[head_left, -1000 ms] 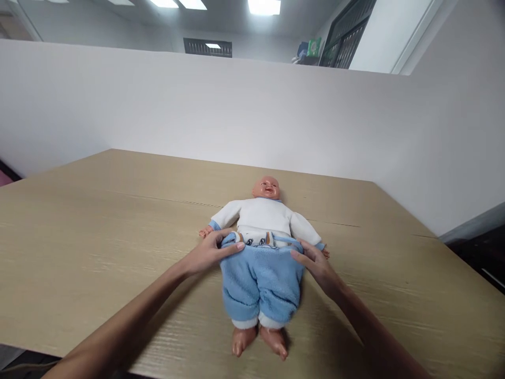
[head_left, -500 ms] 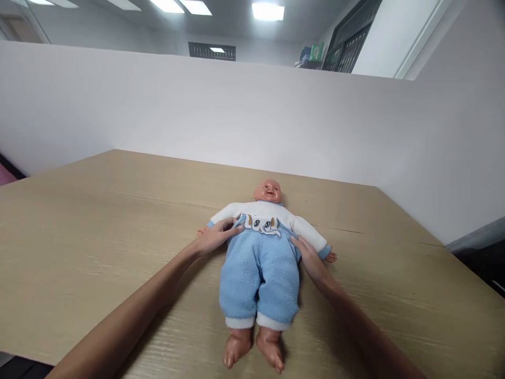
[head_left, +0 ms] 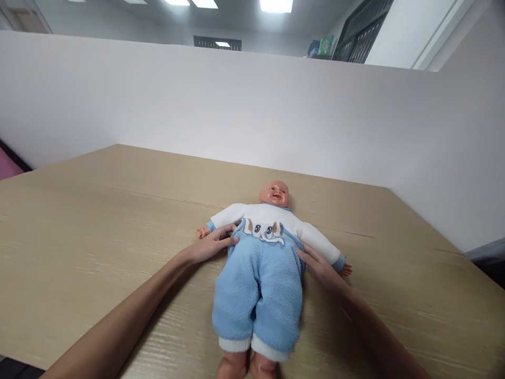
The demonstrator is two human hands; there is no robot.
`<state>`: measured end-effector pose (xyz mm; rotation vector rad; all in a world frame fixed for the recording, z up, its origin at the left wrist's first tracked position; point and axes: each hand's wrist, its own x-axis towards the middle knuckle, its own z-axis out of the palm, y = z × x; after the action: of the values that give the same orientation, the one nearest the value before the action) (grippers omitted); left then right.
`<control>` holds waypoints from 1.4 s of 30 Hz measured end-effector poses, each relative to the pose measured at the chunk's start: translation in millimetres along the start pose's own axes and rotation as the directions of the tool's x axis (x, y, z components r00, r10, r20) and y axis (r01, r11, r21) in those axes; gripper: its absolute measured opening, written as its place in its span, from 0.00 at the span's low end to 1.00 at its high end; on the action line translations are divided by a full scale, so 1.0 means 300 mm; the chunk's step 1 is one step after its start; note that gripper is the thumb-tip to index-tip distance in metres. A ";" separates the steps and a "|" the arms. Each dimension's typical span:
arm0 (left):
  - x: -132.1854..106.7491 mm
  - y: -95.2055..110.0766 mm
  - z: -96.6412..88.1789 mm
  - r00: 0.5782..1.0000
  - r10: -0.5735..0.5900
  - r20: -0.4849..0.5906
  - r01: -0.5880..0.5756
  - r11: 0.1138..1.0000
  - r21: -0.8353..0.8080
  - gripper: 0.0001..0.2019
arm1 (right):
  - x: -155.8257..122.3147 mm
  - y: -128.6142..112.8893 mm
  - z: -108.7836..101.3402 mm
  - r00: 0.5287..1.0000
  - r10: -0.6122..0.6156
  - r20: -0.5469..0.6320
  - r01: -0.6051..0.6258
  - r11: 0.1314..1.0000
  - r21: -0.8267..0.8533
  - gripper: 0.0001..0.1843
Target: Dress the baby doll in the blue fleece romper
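A baby doll (head_left: pixel 275 195) lies on its back on the table, feet towards me. It wears a white long-sleeved top (head_left: pixel 264 212) and fleecy blue trousers (head_left: pixel 258 273) with white cuffs. An elephant-face patch (head_left: pixel 263 231) sits across the waist. My left hand (head_left: pixel 211 245) is closed on the trousers at the waist, thumb in front, other fingers at the side. On the opposite side my right hand (head_left: pixel 320 267) grips the trousers at the waist, its fingertips partly hidden by the fabric. The doll's feet are cut off by the lower picture edge.
The wooden table (head_left: pixel 98 221) has thin seams in its top. A white partition (head_left: pixel 216 105) rises behind it and along the right. Something pink (head_left: pixel 10 164) stands beyond the left edge, and a dark object (head_left: pixel 491 260) lies beyond the right edge.
The doll appears larger and lower in the picture, its feet now partly cut off. Both hands have slid slightly down the sides of the trousers' waist. The view has shifted a little.
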<state>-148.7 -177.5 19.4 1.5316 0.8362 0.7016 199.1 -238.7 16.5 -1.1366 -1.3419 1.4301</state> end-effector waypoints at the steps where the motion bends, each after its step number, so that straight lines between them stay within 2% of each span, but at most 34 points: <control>1: -0.007 0.005 -0.008 1.000 0.011 0.026 -0.012 0.998 0.060 0.15 | -0.006 0.001 -0.006 1.000 -0.013 0.010 0.014 0.998 -0.069 0.29; 3: -0.016 0.006 -0.006 0.999 -0.006 0.035 0.004 0.998 0.060 0.15 | -0.014 0.014 0.000 0.999 0.000 -0.039 -0.003 0.997 -0.082 0.30; 5: -0.018 -0.003 0.021 0.998 -0.055 -0.012 0.053 0.994 -0.098 0.17 | -0.014 0.035 0.024 0.988 0.054 -0.143 -0.042 0.995 0.090 0.33; 7: -0.013 -0.012 0.061 0.993 -0.102 -0.053 0.080 0.945 -0.316 0.22 | -0.009 0.054 0.051 0.971 0.112 -0.212 -0.047 0.956 0.290 0.35; 10: -0.006 -0.015 0.113 0.985 -0.166 -0.053 0.117 0.858 -0.501 0.26 | -0.001 0.057 0.078 0.966 0.146 -0.211 -0.052 0.916 0.397 0.35; 13: 0.000 -0.012 0.129 0.972 -0.224 -0.070 0.154 0.834 -0.529 0.28 | 0.008 0.040 0.082 0.978 0.102 -0.180 -0.030 0.932 0.362 0.32; 15: 0.005 -0.013 0.121 0.976 -0.203 -0.077 0.136 0.849 -0.510 0.27 | 0.014 0.031 0.074 0.986 0.053 -0.157 0.001 0.945 0.327 0.30; 18: 0.010 -0.016 0.088 0.991 -0.098 -0.094 0.050 0.908 -0.415 0.25 | 0.018 0.023 0.052 0.993 -0.020 -0.118 0.050 0.964 0.260 0.26; 21: 0.011 0.004 0.054 0.988 -0.001 -0.153 -0.027 0.983 -0.182 0.22 | 0.010 0.006 0.035 0.987 -0.107 -0.118 0.117 0.990 0.079 0.20; 23: 0.014 0.039 0.044 0.982 0.060 -0.178 -0.069 0.997 -0.047 0.20 | 0.008 -0.011 0.039 0.978 -0.158 -0.139 0.155 0.987 -0.033 0.18; 26: 0.033 0.103 0.053 0.967 0.147 -0.209 -0.154 0.988 -0.019 0.20 | 0.027 -0.025 0.059 0.962 -0.153 -0.226 0.152 0.988 -0.022 0.18; 28: 0.050 0.125 0.062 0.963 0.152 -0.224 -0.167 0.985 -0.045 0.20 | 0.046 -0.019 0.063 0.956 -0.122 -0.265 0.120 0.992 -0.023 0.20; 30: 0.059 0.116 0.058 0.966 0.114 -0.231 -0.120 0.993 -0.015 0.21 | 0.054 -0.006 0.047 0.958 -0.126 -0.257 0.106 0.990 -0.091 0.19; 33: 0.052 0.057 0.029 0.973 0.062 -0.223 -0.040 0.994 0.104 0.21 | 0.035 0.015 -0.004 0.964 -0.197 -0.179 0.142 0.949 -0.282 0.18; 36: 0.035 -0.004 0.009 0.984 0.056 -0.169 -0.037 0.993 0.112 0.20 | 0.005 0.029 -0.033 0.962 -0.258 -0.093 0.198 0.887 -0.418 0.18; 38: 0.031 -0.025 0.023 0.985 0.025 -0.168 -0.025 1.000 0.002 0.20 | -0.002 0.037 -0.013 0.964 -0.245 -0.102 0.198 0.920 -0.338 0.18; 40: 0.034 -0.032 0.059 0.983 -0.063 -0.175 0.024 0.977 -0.213 0.20 | 0.001 0.043 0.034 0.967 -0.173 -0.188 0.154 0.982 -0.111 0.25; 42: 0.040 -0.031 0.101 0.980 -0.163 -0.114 0.098 0.894 -0.436 0.20 | 0.004 0.046 0.092 0.962 -0.042 -0.269 0.088 0.983 0.160 0.31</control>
<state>-118.2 -184.1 6.1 1.0260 0.8209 0.8437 172.0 -244.8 3.0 -1.1148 -1.0395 1.2684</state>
